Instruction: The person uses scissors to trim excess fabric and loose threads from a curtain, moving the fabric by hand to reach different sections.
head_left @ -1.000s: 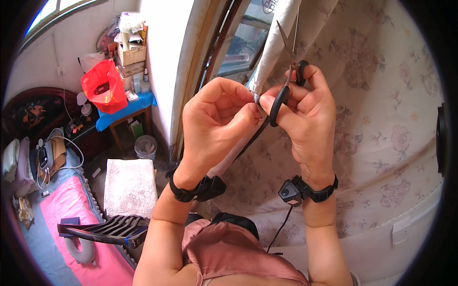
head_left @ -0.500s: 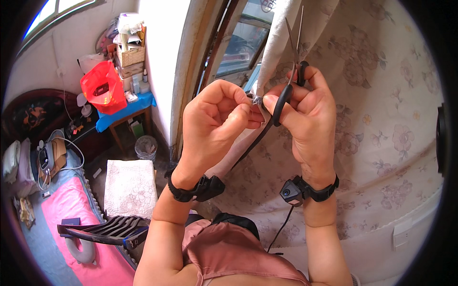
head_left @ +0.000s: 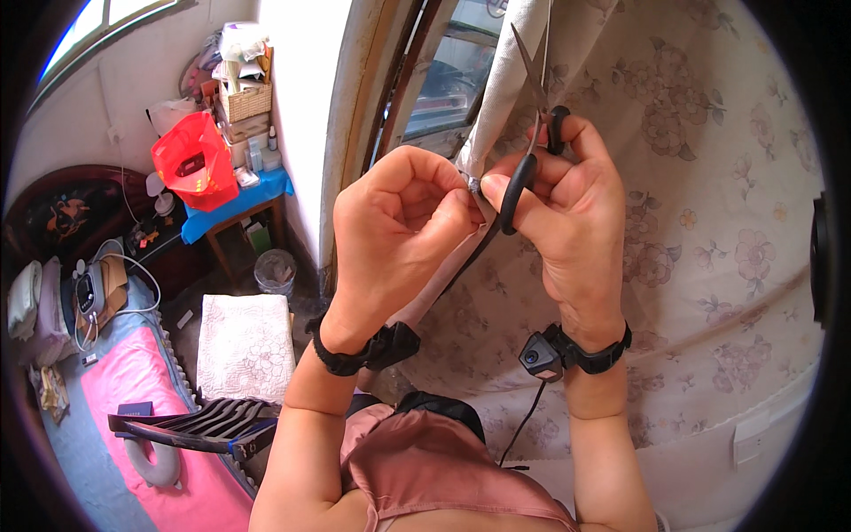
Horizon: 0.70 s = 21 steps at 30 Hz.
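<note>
Black-handled scissors (head_left: 518, 192) hang on the fingers of my right hand (head_left: 572, 213), blades pointing up and slightly apart. That hand's thumb and fingertips also pinch a small grey gathered bit (head_left: 473, 184) at the edge of the floral curtain (head_left: 700, 133). Close beside it, my left hand (head_left: 386, 226) is closed in a pinch, thumb against forefinger. What lies between those left fingertips is too small to make out. A narrow dark strip (head_left: 470, 257) runs down from beneath the right hand along the curtain.
Behind the hands is a wooden-framed window (head_left: 448, 84). To the left stand a blue-covered table (head_left: 235, 202) with a red bag (head_left: 191, 168), a waste bin (head_left: 275, 270), a stool with a white quilted cover (head_left: 244, 346), a dark slatted chair back (head_left: 199, 424) and a bed (head_left: 124, 372).
Both hands have shifted slightly left, and the scissors have moved left and tilted a little with the right hand. The left fingertips are now closer to the gathered bit.
</note>
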### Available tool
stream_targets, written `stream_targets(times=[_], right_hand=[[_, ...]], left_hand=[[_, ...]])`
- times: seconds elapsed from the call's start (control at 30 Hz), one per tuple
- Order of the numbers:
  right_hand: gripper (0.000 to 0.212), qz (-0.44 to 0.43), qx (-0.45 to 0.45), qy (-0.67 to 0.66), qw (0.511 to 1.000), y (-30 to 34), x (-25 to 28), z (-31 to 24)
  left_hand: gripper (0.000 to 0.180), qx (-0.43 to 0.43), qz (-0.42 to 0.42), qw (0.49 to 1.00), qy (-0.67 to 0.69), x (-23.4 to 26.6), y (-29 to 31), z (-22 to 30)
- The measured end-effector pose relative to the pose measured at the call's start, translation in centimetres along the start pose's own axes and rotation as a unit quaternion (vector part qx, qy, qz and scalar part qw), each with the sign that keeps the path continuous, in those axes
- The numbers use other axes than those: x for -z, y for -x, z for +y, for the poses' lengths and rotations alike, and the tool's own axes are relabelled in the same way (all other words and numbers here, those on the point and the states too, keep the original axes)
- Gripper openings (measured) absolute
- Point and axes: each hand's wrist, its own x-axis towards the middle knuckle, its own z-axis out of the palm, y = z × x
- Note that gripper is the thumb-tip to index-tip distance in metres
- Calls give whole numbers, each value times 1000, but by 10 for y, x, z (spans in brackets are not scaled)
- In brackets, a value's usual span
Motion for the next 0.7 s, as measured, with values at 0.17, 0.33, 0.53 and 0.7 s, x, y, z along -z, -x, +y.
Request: stream_targets(times=[0.17, 0.33, 0.53, 0.7], right_hand=[[47, 2, 0, -4, 1000, -1, 5, 0], [48, 0, 0, 2, 1000, -1, 4, -2], [48, 0, 8, 3, 1000, -3, 4, -8], [46, 0, 48, 3, 999, -2, 4, -5]], left_hand=[[3, 19, -21, 999, 34, 1, -1, -2], [3, 32, -39, 997, 59, 4, -3, 0], [4, 32, -55, 995, 74, 5, -7, 7], [4, 27, -57, 995, 73, 4, -12, 11]])
